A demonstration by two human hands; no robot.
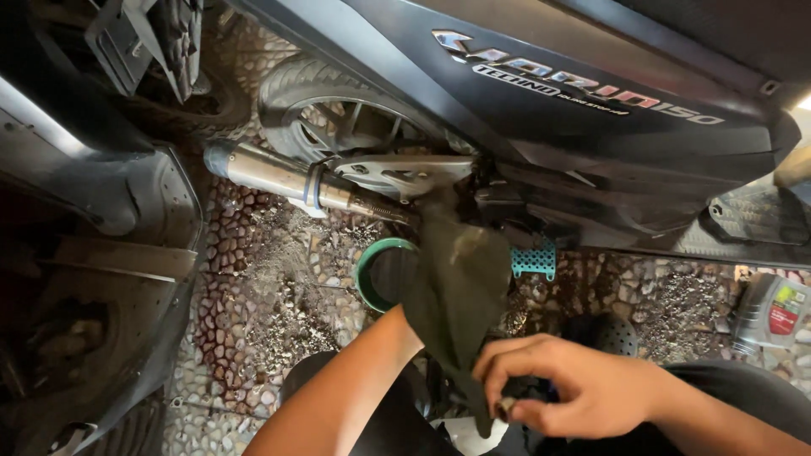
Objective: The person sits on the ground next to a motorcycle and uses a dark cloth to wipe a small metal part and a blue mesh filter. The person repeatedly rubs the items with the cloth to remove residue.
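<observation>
My left forearm reaches up under a dark scooter (591,93). My left hand (405,328) is hidden past the wrist by a dark green rag (456,279), which it holds up against the underside of the engine area. My right hand (562,384) is low in the middle of the view, beside the rag's hanging end. Its thumb and fingers pinch a small metal bolt-like part (505,408).
A round green-rimmed drain pan (369,272) sits on the pebble floor under the engine, with a teal perforated plastic piece (534,260) beside it. The silver exhaust pipe (279,176) and rear wheel (338,114) are above left. A grey oil bottle (770,312) stands right. Another vehicle's body (101,253) fills the left.
</observation>
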